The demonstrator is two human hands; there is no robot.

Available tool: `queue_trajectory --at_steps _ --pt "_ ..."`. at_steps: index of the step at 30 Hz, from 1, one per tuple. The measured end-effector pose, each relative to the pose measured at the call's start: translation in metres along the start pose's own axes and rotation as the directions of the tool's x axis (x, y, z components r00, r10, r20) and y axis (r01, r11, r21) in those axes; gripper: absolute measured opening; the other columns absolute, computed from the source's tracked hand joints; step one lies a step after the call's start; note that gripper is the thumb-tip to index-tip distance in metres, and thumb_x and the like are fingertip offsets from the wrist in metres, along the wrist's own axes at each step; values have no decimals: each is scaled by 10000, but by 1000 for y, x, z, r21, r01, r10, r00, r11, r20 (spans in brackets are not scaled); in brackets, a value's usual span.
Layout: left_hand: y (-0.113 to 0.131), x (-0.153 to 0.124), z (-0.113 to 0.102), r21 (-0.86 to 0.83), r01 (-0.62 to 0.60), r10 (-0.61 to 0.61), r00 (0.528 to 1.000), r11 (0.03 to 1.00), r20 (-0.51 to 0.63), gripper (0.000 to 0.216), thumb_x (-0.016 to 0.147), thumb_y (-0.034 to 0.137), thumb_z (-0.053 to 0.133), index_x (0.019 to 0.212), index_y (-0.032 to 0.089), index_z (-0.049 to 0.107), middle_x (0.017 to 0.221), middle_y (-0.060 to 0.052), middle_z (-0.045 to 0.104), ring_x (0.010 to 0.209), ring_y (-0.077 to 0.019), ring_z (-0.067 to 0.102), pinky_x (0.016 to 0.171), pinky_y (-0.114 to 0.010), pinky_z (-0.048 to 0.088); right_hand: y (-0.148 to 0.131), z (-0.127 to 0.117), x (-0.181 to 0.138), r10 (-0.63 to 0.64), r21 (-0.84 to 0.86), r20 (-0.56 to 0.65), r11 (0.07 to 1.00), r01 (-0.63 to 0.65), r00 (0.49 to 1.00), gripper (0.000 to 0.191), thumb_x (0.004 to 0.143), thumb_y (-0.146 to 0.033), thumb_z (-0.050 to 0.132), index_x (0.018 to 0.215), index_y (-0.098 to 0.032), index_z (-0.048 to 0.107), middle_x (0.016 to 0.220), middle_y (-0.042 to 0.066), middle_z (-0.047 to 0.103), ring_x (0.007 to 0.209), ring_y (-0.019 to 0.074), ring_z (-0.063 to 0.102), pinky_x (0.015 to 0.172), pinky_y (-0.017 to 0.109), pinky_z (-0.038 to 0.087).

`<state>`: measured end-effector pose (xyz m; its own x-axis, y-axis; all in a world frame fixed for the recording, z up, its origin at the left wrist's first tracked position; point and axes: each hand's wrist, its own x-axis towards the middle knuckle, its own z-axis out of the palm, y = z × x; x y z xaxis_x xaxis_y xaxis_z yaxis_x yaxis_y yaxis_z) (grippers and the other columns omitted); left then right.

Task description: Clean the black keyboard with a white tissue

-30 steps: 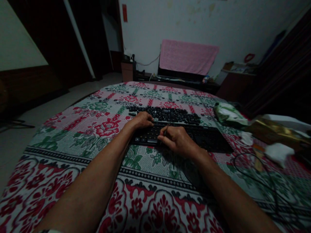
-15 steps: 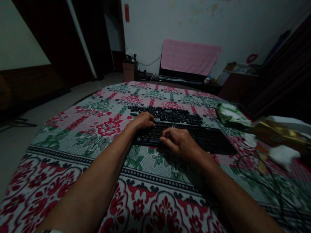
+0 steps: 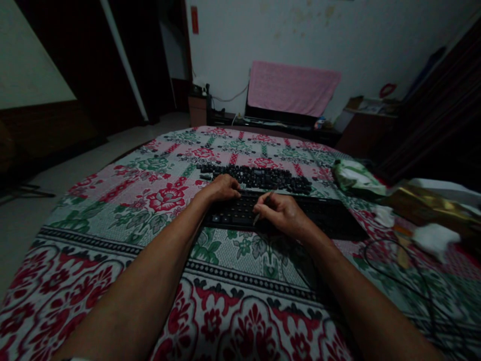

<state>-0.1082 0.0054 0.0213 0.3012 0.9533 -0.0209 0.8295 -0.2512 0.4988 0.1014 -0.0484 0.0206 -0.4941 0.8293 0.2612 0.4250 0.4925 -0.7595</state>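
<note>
Dim room with a pale wall (image 3: pixel 225 47) and a draped pink towel (image 3: pixel 293 87) beyond a cloth-covered bench (image 3: pixel 93 215). I see a black keyboard (image 3: pixel 332 220) lying crosswise on the bench, rows of small pale dots showing on its left part, with a band of small dark keycaps (image 3: pixel 263 176) just beyond its far edge. The left hand (image 3: pixel 224 188), fingers loosely bent, rests at the keyboard's far left part, as before; whether it grips anything I cannot tell. The right hand (image 3: pixel 280 209) pinches a slim tool (image 3: pixel 256 219) and has shifted slightly rightward; the tool's lower end now shows below the fingertips, over the near rows. I judge this a small change of spot within the same work. For movement, the widest room lies leftward, towards the bench's left edge; at right, a looped cable (image 3: pixel 365 255) and white tissue (image 3: pixel 436 239) restrict travel past the keyboard's end.
</note>
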Motion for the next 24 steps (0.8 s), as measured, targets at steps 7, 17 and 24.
queue_trajectory --at_steps 7,17,24 --pt "10 -4 1 65 -27 28 999 998 -21 284 742 264 557 966 148 689 866 -37 703 801 -171 626 675 -224 433 -3 -15 -3 -22 -32 140 999 27 990 204 810 -366 545 831 -166 581 698 -8 572 602 102 513 575 222 412" --pt "8 -1 13 118 -59 72 991 991 -116 295 754 280 540 986 180 693 977 -49 700 916 -191 625 778 -243 444 -4 -18 -12 111 40 218 992 -122 970 181 780 -325 574 897 -190 544 686 -21 585 552 100 544 499 202 417" --pt "9 -11 17 230 -23 50 993 973 -111 445 815 448 453 1164 208 590 1170 -76 620 1102 -241 549 949 -338 387 -4 -18 -19 8 -122 87 992 3 996 194 796 -338 556 877 -167 598 715 -4 603 590 104 531 559 213 417"
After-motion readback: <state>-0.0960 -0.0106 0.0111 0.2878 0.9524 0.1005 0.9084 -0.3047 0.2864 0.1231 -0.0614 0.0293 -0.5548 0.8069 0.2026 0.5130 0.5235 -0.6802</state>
